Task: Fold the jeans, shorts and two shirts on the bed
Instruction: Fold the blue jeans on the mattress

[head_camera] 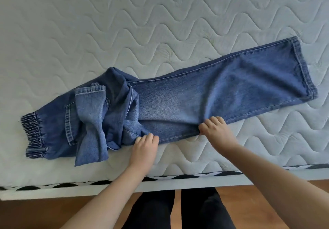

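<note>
Across the quilted bed [160,24] the jeans [195,97] lay lengthwise near the front edge, one leg stretched flat to the right, the other bunched and twisted over the seat beside the elastic waistband [33,136]. No shorts or shirts were in view. Biggest risk, as I judged it: that crumpled leg [92,122] would get trapped in any fold and leave a lumpy bundle. Next, the near hem sat close to the mattress edge, so a hard tug could drag denim off. The left hand [145,147] and right hand [216,131] each pinched the flat leg's near seam, fingers [210,123] curled; an uneven pull there would skew it.
</note>
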### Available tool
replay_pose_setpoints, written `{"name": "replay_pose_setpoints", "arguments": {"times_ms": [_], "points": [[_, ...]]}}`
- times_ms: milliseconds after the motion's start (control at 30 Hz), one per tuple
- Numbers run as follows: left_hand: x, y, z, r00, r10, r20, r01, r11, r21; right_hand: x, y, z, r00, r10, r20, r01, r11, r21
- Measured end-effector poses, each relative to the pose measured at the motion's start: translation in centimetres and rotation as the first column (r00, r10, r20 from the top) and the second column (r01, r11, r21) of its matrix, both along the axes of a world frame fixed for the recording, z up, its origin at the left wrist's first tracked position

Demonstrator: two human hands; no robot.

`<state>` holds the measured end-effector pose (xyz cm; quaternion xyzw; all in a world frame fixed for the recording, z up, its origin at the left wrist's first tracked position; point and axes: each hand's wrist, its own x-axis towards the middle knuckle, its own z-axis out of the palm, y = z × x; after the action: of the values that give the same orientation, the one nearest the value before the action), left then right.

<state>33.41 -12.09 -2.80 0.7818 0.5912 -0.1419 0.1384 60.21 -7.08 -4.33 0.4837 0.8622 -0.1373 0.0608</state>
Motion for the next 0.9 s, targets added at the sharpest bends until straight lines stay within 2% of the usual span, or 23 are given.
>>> {"name": "replay_pose_setpoints", "arguments": {"times_ms": [167, 233, 400, 467, 533, 600, 700, 733, 800, 900], "points": [[0.8, 0.3, -0.7, 0.998, 0.061, -0.029, -0.064, 0.992, -0.112, -1.8, -0.8, 0.2, 0.984, -0.149, 0.103, 0.160, 0.980, -0.118], [0.8, 0.8, -0.8, 0.993, 0.116, 0.012, -0.112, 0.981, -0.159, -2.1, -0.2, 0.2, 0.972, -0.215, 0.095, 0.229, 0.959, -0.169], [-0.2, 4.8, 0.3, 0.974, 0.078, 0.212, -0.094, 0.993, 0.068, -2.8, 2.3, 0.8, 0.919, -0.378, -0.109, 0.371, 0.925, -0.081], [-1.0, 7.8, 0.6, 0.973, 0.060, 0.222, -0.101, 0.979, 0.176, -3.5, 4.3, 0.8, 0.907, -0.386, -0.168, 0.383, 0.922, -0.051], [-2.1, 11.2, 1.1, 0.985, 0.067, 0.162, -0.104, 0.967, 0.232, -4.7, 6.4, 0.8, 0.905, -0.378, -0.195, 0.373, 0.926, -0.064], [-3.5, 14.4, 1.3, 0.992, 0.123, 0.027, -0.126, 0.973, 0.192, -6.5, 8.4, 0.7, 0.908, -0.356, -0.219, 0.345, 0.934, -0.090], [-5.5, 17.4, 1.2, 0.954, 0.269, -0.133, -0.265, 0.963, 0.050, -9.6, 11.2, 0.3, 0.922, -0.300, -0.246, 0.279, 0.953, -0.114], [-5.9, 17.9, 1.2, 0.940, 0.321, -0.113, -0.324, 0.946, -0.005, -10.7, 12.0, 0.1, 0.932, -0.271, -0.241, 0.247, 0.961, -0.126], [-7.1, 18.3, 1.2, 0.902, 0.432, 0.018, -0.428, 0.898, -0.103, -12.9, 13.3, -0.4, 0.954, -0.219, -0.206, 0.189, 0.970, -0.156], [-9.8, 18.0, 1.6, 0.847, 0.510, 0.147, -0.504, 0.860, -0.083, -15.2, 14.6, -1.3, 0.973, -0.208, -0.098, 0.185, 0.962, -0.203]]}}
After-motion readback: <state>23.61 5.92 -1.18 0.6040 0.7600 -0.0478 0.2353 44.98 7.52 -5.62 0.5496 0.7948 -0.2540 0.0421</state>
